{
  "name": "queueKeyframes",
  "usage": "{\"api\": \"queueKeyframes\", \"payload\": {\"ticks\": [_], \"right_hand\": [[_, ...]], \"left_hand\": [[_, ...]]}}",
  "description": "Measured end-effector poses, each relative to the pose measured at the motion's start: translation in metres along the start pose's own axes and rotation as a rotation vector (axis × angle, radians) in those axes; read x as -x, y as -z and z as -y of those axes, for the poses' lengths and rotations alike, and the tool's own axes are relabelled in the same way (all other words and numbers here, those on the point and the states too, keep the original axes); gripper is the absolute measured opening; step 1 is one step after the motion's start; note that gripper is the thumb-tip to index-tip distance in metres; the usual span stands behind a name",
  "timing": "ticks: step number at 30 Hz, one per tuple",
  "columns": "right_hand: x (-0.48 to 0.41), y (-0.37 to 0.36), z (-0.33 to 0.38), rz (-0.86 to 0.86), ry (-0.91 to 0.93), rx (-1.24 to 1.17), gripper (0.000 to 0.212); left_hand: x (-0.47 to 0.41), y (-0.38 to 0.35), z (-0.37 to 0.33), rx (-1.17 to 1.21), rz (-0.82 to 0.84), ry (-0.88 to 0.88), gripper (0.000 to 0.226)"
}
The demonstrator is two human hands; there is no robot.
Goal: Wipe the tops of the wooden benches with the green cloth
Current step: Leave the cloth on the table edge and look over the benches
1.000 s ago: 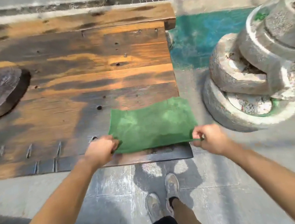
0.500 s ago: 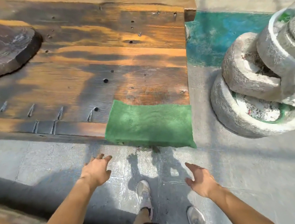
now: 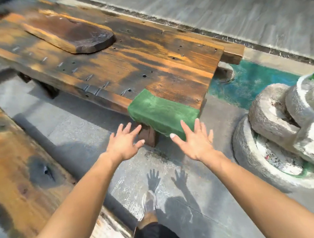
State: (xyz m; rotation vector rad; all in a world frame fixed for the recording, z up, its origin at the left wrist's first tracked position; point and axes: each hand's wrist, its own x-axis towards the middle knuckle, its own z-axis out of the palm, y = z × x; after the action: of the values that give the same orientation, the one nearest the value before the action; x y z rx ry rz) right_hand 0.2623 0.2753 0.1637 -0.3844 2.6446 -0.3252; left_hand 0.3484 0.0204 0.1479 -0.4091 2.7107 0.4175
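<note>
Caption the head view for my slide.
Left hand and right hand, both open, spread before the green rectangular cloth draped over the near corner of the long wooden bench.

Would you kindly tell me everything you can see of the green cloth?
The green cloth is a rectangular, plush-looking piece of fabric, green with paler patches. It drapes over the near edge of the wooden bench by its right end: a strip lies on top, the rest hangs down the front. Neither hand grips it; the left hand and right hand are spread open just before it.
</note>
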Motion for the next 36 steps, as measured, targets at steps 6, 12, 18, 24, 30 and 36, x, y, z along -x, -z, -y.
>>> {"api": "queueKeyframes", "payload": {"ticks": [6,12,18,24,30,36], "right_hand": [[0.068,0.033,0.025,-0.094,0.016,0.052,0.096],[0.136,0.036,0.031,-0.174,0.009,0.061,0.102],[0.214,0.009,0.035,-0.208,-0.010,0.105,0.103],[0.310,-0.053,0.075,-0.173,0.025,0.140,0.102],[0.415,-0.144,0.135,-0.149,0.139,0.155,0.100],[0.501,-0.225,0.178,-0.136,0.254,0.175,0.101]], "left_hand": [[0.068,0.024,-0.030,-0.037,-0.179,-0.016,0.089],[0.115,0.044,-0.011,-0.079,-0.211,-0.001,0.096],[0.187,0.029,0.018,-0.076,-0.247,-0.043,0.093],[0.297,-0.013,0.065,-0.098,-0.234,-0.041,0.091],[0.421,-0.047,0.142,-0.174,-0.194,0.053,0.089],[0.542,-0.093,0.220,-0.144,-0.226,0.175,0.089]]}}
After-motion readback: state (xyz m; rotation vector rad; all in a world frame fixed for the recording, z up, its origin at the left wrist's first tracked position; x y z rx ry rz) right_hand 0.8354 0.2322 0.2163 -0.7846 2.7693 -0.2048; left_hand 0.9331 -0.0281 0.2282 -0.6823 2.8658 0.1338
